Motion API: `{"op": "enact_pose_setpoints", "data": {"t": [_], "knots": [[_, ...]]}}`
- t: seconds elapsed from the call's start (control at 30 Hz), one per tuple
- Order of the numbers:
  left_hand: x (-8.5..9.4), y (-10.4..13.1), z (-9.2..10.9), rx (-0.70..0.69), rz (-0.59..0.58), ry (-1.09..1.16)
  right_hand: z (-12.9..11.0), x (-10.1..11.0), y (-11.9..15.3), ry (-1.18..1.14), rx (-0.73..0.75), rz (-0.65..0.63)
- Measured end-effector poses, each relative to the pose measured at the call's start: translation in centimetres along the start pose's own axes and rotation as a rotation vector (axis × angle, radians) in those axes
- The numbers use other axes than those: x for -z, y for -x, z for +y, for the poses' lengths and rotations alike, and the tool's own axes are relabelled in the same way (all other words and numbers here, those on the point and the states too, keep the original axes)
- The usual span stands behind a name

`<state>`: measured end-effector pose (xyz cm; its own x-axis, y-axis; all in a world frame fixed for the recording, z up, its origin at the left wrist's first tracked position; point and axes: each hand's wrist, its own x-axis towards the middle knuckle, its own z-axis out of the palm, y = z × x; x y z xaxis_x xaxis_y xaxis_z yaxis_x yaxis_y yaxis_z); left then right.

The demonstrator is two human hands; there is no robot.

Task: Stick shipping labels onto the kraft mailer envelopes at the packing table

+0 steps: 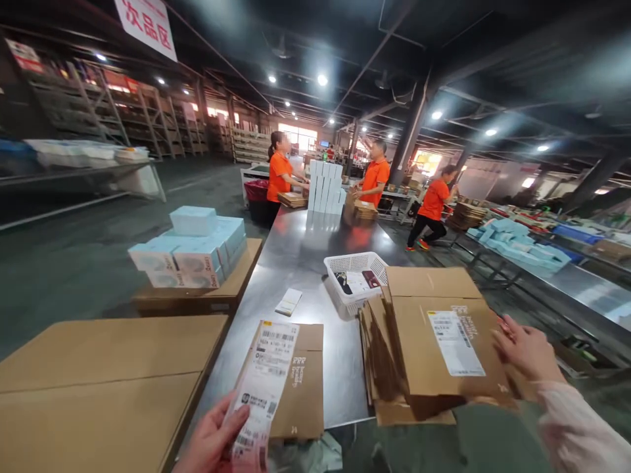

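Note:
My left hand (219, 430) is closed on a strip of printed shipping labels (266, 387), thumb on top. Behind the strip a flat folded cardboard box (305, 387) lies at the table's near edge. On the right, my right hand (530, 351) has its fingers bent at the side edge of another flat cardboard box (409, 335), which bears a white shipping label (456, 341). This box lies tilted on top of a stack of flat cardboard boxes (377, 355). The fingertips of my right hand are partly hidden and slightly blurred.
A white plastic basket (348, 303) with small items and a small pad of paper (288, 301) rest on the metal table (276, 263). White boxes (325, 187) stand farther back between two people in orange. Light-blue boxes (197, 253) and large cartons (108, 355) line the left.

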<state>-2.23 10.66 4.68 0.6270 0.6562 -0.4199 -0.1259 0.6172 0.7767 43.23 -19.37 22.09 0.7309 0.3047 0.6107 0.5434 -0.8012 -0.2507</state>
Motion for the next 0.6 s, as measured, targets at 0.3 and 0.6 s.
{"op": "enact_pose_setpoints", "data": {"t": [0.3,0.6], "knots": [[-2.7,0.9,-3.9,-0.261,-0.047,-0.333,-26.0,-10.3,28.9,-1.3,-0.216,-1.099],[0.0,-1.1,-4.6,-0.267,0.203,-0.174,-30.4,-12.7,25.6,-1.043,0.118,-1.193]]}}
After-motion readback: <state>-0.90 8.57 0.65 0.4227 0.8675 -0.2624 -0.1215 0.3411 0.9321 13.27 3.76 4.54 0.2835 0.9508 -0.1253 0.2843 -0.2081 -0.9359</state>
